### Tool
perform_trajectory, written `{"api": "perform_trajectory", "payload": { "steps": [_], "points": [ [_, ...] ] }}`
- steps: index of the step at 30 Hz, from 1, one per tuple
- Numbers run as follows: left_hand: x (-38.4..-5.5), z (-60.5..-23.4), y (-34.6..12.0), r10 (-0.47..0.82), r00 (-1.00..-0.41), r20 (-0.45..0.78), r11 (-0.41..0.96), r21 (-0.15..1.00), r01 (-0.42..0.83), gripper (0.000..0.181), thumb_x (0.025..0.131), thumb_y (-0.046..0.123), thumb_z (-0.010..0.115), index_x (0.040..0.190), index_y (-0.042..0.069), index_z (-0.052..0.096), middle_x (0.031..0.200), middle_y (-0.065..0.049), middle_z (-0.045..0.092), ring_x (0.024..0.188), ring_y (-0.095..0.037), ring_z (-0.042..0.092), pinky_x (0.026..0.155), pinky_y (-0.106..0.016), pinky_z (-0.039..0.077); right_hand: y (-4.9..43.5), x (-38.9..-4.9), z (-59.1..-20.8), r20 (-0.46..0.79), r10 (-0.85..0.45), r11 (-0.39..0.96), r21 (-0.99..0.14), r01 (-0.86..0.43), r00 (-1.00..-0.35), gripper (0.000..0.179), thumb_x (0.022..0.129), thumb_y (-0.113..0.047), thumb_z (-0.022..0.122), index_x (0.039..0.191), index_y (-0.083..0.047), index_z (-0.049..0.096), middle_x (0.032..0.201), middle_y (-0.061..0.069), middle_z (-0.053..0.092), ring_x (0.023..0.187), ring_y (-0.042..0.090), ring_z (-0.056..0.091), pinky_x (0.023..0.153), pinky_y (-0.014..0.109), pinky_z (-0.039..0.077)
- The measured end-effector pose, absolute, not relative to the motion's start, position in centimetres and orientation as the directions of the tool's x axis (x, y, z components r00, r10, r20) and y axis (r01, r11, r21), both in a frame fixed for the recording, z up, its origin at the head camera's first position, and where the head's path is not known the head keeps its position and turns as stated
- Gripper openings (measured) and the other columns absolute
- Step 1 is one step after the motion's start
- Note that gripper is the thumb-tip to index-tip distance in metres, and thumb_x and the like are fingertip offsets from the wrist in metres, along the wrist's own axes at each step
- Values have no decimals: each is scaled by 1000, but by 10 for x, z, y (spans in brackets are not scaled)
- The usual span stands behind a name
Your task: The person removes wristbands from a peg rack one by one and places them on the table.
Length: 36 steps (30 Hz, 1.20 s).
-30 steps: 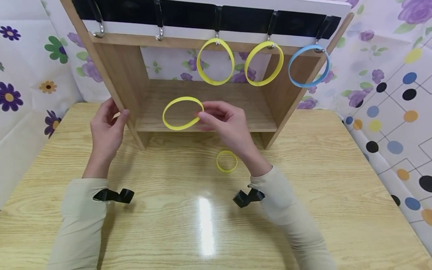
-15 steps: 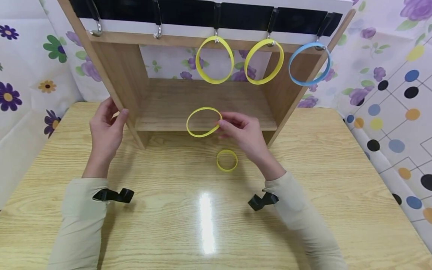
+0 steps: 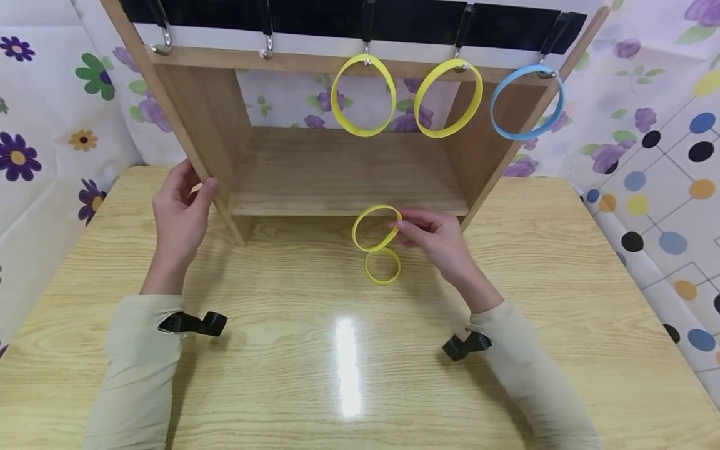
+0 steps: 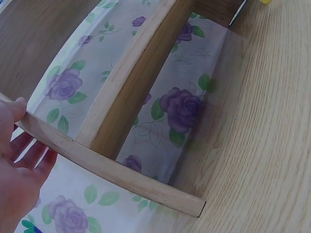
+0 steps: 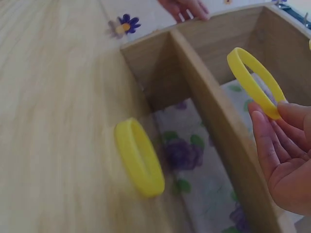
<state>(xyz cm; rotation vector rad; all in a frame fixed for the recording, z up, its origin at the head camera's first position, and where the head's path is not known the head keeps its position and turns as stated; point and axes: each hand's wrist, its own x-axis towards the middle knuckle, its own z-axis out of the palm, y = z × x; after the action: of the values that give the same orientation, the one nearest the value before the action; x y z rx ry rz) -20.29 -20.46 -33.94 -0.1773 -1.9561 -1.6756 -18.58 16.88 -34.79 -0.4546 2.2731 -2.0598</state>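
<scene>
Between the thumb and fingers of my right hand (image 3: 435, 240) is a yellow wristband (image 3: 356, 232), pinched at its right edge in front of the shelf board. A second yellow wristband (image 5: 138, 158) lies on the table; in the head view the held one slightly overlaps it from above. My left hand (image 3: 182, 209) grips the left side panel of the wooden rack (image 3: 349, 172), thumb on the near edge and fingers behind, as the left wrist view also shows. From the rack's hooks hang two yellow wristbands (image 3: 335, 103) and a blue wristband (image 3: 495, 112).
Two metal hooks, the far left hook (image 3: 163, 42) and the hook beside it (image 3: 267, 49), hold no band. The rack stands at the back of the wooden table (image 3: 270, 362). Flowered and dotted sheets cover the walls around it.
My right hand has moved right and down with the yellow wristband, from in front of the shelf toward the wristband on the table. My left hand keeps its place on the panel.
</scene>
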Motion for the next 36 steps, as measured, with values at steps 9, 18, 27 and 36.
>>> {"api": "perform_trajectory", "payload": {
  "steps": [9,18,27,36],
  "points": [
    [-204,-340,-204,-251,-840,480,226,873,432,40,94,3,60,134,8,57,120,-6,62,108,-17,56,89,-25,46,193,-186,-366,24,-226,183,-981,-67,-974,32,94,-1,60,121,16,57,111,35,60,84,21,67,76,35,56],
    [-203,-339,-204,-251,-834,492,232,867,442,39,94,3,60,133,7,57,116,-1,62,106,-16,57,87,-25,47,218,-182,-379,-68,-263,269,-963,-6,-962,32,95,-2,59,120,18,56,110,35,61,83,17,69,77,34,55],
    [-203,-338,-203,-256,-836,486,232,870,435,39,94,2,60,132,7,58,116,-4,63,105,-16,57,87,-24,47,242,-183,-391,-112,-305,332,-943,4,-946,32,96,-1,57,121,18,55,106,32,63,83,13,67,78,35,55],
    [-203,-338,-203,-255,-841,477,245,874,421,39,94,3,60,133,8,57,116,-4,63,105,-16,57,88,-25,47,261,-188,-401,-168,-333,316,-947,58,-928,34,96,0,55,123,21,52,109,33,62,83,15,68,78,36,55]
  ]
}}
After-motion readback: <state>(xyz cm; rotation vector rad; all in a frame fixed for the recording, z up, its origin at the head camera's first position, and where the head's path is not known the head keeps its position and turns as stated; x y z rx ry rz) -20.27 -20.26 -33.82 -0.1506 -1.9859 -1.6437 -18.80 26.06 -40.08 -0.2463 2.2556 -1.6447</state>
